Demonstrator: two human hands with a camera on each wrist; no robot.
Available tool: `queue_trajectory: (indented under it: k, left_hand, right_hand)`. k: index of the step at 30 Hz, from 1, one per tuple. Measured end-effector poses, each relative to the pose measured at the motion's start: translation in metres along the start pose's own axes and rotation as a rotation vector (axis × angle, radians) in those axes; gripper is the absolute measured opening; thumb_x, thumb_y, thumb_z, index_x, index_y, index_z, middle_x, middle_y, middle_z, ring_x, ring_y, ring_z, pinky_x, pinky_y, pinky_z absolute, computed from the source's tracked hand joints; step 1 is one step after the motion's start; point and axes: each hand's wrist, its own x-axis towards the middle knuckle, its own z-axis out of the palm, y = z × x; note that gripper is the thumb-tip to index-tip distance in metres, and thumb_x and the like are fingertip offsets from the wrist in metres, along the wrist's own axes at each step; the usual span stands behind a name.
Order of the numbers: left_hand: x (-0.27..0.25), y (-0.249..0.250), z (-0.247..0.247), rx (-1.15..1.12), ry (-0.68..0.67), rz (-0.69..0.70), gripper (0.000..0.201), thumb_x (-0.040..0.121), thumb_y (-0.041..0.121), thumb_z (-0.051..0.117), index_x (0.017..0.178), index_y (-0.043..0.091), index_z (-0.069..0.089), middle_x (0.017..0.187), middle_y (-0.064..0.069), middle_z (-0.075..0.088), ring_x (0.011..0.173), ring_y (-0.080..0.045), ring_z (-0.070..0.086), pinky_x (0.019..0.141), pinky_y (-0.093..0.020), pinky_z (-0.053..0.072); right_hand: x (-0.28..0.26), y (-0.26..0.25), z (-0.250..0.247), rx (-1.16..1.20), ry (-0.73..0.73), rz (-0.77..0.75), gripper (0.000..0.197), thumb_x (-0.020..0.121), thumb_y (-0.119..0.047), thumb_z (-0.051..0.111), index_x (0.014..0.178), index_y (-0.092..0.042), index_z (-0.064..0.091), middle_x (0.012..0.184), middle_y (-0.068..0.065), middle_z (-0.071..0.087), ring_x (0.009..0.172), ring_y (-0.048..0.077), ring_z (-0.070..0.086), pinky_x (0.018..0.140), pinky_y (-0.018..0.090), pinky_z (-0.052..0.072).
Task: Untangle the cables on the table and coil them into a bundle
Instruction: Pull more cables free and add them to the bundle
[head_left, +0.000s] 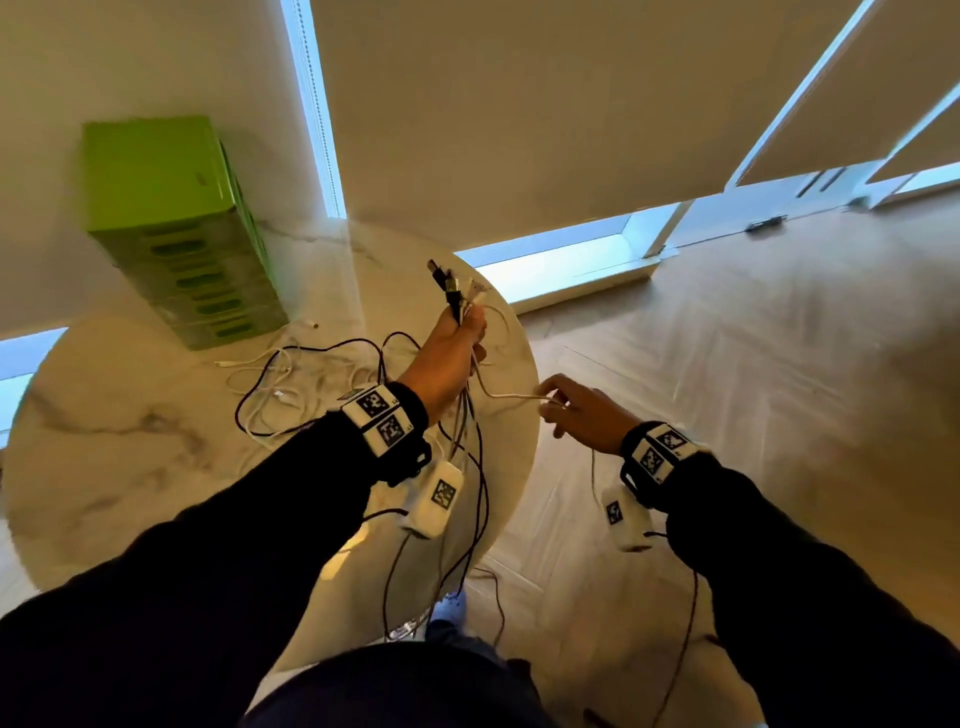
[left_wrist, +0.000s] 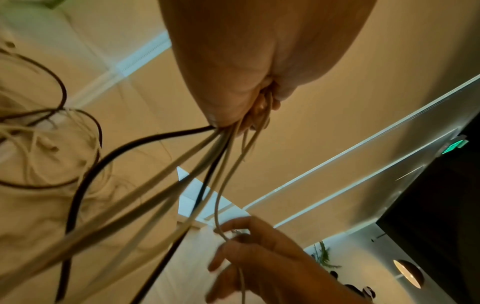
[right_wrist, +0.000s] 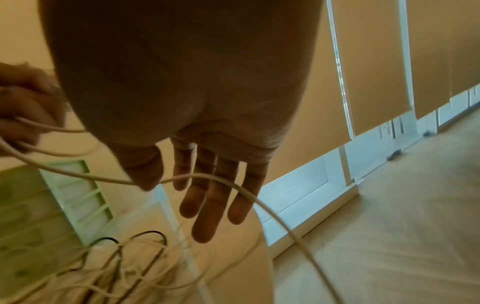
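Observation:
My left hand (head_left: 470, 325) is raised over the round marble table (head_left: 130, 426) and grips a bunch of black and white cables just below their plugs (head_left: 452, 283), which stick up out of the fist. The strands hang down from the fist (left_wrist: 246, 92). One white cable (head_left: 511, 396) runs from that fist to my right hand (head_left: 553, 402), held off the table's right edge. There the thumb and forefinger pinch the white cable (right_wrist: 259, 203) while the other fingers (right_wrist: 205, 216) stay straight. Loose black and white cable loops (head_left: 291, 384) lie tangled on the table.
A green box (head_left: 176, 228) stands at the back left of the table, against the wall. Wooden floor (head_left: 727, 338) lies to the right of the table edge. White tagged units (head_left: 439, 496) (head_left: 621, 514) hang under both wrists with thin dark wires trailing down.

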Motion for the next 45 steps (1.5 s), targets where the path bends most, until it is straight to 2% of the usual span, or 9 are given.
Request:
queue_trajectory:
  k: [6, 13, 17, 21, 26, 30, 38, 42, 45]
  left_hand:
    - [-0.006, -0.012, 0.032, 0.039, -0.058, -0.054, 0.051, 0.108, 0.042, 0.035, 0.145, 0.008, 0.038, 0.105, -0.02, 0.054, 0.079, -0.024, 0.054, 0.08, -0.031, 0.047]
    - [0.005, -0.012, 0.006, -0.136, 0.01, -0.015, 0.024, 0.109, 0.037, 0.031, 0.114, 0.035, 0.054, 0.068, 0.01, 0.035, 0.055, -0.005, 0.027, 0.051, -0.019, 0.023]
    - [0.005, -0.015, -0.002, -0.15, -0.001, -0.007, 0.028, 0.109, 0.038, 0.032, 0.128, 0.03, 0.052, 0.068, 0.007, 0.033, 0.055, -0.007, 0.025, 0.051, -0.022, 0.02]
    - [0.001, -0.014, 0.007, -0.122, -0.053, 0.021, 0.028, 0.108, 0.04, 0.033, 0.097, 0.027, 0.055, 0.068, 0.005, 0.034, 0.055, -0.009, 0.025, 0.054, -0.028, 0.018]
    - [-0.002, -0.014, 0.011, -0.008, -0.073, 0.013, 0.047, 0.108, 0.041, 0.029, 0.133, 0.005, 0.049, 0.072, 0.005, 0.039, 0.057, -0.007, 0.033, 0.053, -0.02, 0.029]
    - [-0.004, -0.013, 0.004, 0.077, -0.04, 0.025, 0.036, 0.108, 0.042, 0.031, 0.098, 0.019, 0.056, 0.078, -0.001, 0.05, 0.065, -0.011, 0.044, 0.06, -0.024, 0.036]
    - [0.003, -0.02, -0.031, 0.047, 0.087, -0.054, 0.03, 0.107, 0.043, 0.034, 0.099, 0.026, 0.058, 0.087, -0.008, 0.055, 0.071, -0.014, 0.047, 0.063, -0.029, 0.037]
    - [0.004, -0.014, -0.03, -0.063, 0.048, -0.061, 0.034, 0.108, 0.04, 0.034, 0.088, 0.016, 0.048, 0.077, 0.0, 0.05, 0.062, -0.011, 0.041, 0.056, -0.023, 0.033]
    - [0.004, -0.006, -0.025, -0.149, -0.045, -0.073, 0.031, 0.108, 0.039, 0.032, 0.092, 0.017, 0.047, 0.069, 0.002, 0.043, 0.06, -0.011, 0.034, 0.056, -0.024, 0.028]
  right_hand:
    - [-0.017, -0.04, 0.019, 0.101, -0.135, -0.144, 0.02, 0.1, -0.037, 0.055, 0.113, -0.022, 0.055, 0.091, -0.005, 0.064, 0.077, 0.009, 0.064, 0.07, 0.018, 0.05]
    - [-0.032, 0.012, 0.008, -0.027, 0.123, -0.089, 0.034, 0.107, -0.04, 0.032, 0.091, -0.017, 0.051, 0.075, -0.002, 0.058, 0.067, 0.017, 0.055, 0.067, 0.029, 0.043]
    - [-0.027, 0.053, 0.008, -0.206, -0.001, 0.204, 0.027, 0.102, -0.037, 0.046, 0.109, -0.014, 0.058, 0.101, 0.008, 0.07, 0.092, 0.027, 0.063, 0.083, 0.034, 0.047]
    - [-0.012, 0.026, 0.008, -0.054, 0.067, 0.092, 0.039, 0.093, -0.028, 0.063, 0.127, -0.02, 0.046, 0.092, -0.003, 0.07, 0.083, 0.015, 0.065, 0.086, 0.037, 0.054]
    - [0.002, -0.027, 0.012, 0.065, 0.095, -0.136, 0.034, 0.096, -0.037, 0.061, 0.125, -0.027, 0.048, 0.076, -0.003, 0.07, 0.066, 0.002, 0.068, 0.074, 0.025, 0.056]
    - [0.002, -0.039, 0.015, -0.038, 0.049, -0.277, 0.025, 0.105, -0.038, 0.045, 0.108, -0.02, 0.061, 0.075, -0.014, 0.057, 0.065, -0.002, 0.054, 0.066, 0.016, 0.041]
    - [0.003, 0.027, -0.002, -0.128, 0.176, -0.099, 0.027, 0.106, -0.035, 0.039, 0.089, -0.021, 0.055, 0.069, -0.003, 0.06, 0.059, 0.018, 0.058, 0.059, 0.026, 0.044]
    - [0.004, 0.054, 0.002, -0.251, -0.332, 0.315, 0.026, 0.102, -0.038, 0.05, 0.108, -0.017, 0.064, 0.103, 0.004, 0.071, 0.085, 0.021, 0.065, 0.073, 0.026, 0.05]
    - [0.011, 0.03, 0.007, -0.267, -0.393, 0.236, 0.073, 0.088, -0.06, 0.063, 0.145, -0.02, 0.043, 0.144, 0.003, 0.052, 0.125, 0.017, 0.053, 0.105, 0.036, 0.043]
